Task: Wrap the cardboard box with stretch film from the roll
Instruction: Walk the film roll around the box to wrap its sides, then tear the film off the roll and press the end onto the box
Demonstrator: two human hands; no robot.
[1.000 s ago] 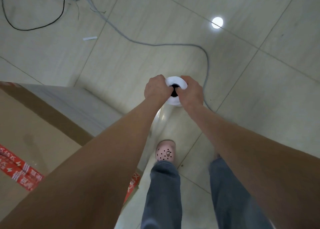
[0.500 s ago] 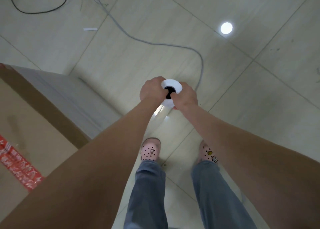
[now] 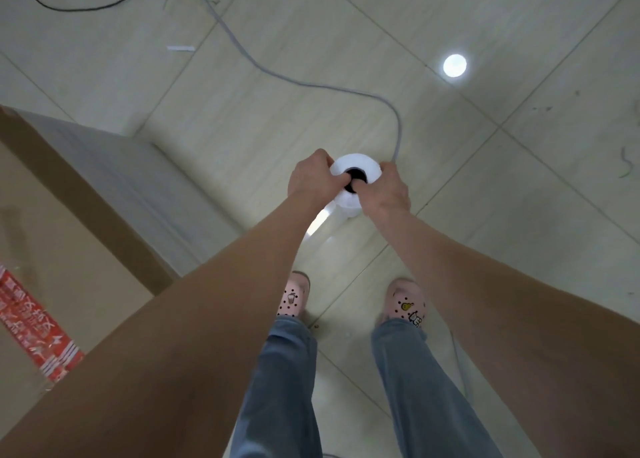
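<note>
Head camera looks down on a tiled floor (image 3: 311, 104). The biggest thing on it is the cardboard box (image 3: 52, 235), which stands well to the left of the left hand (image 3: 310, 180). The side of the box that faces the hands is already covered with cloudy grey stretch film (image 3: 138, 180). The roll (image 3: 356, 164) is held upright between both hands, and a shiny band of film (image 3: 320, 220) goes down from it, below the left wrist, toward the box. The left hand grips the roll from its left side and the right hand (image 3: 388, 194) grips it from its right side. Their fingers are curled over the rim and seem to reach into the dark core, but I cannot see how deep.

I think two things can go wrong. A grey cable (image 3: 277, 76) lies on the floor just beyond the right hand; if the person walks on around the box without looking, a foot or the film can catch on it. Also, if the hands pull too hard or tilt the roll, the film can tear or bunch into a rope.

Red tape (image 3: 33, 322) on the box top, far to the left of the left hand, has white characters, too blurred to read. The pink shoes (image 3: 294, 298) show small charms, no words.
</note>
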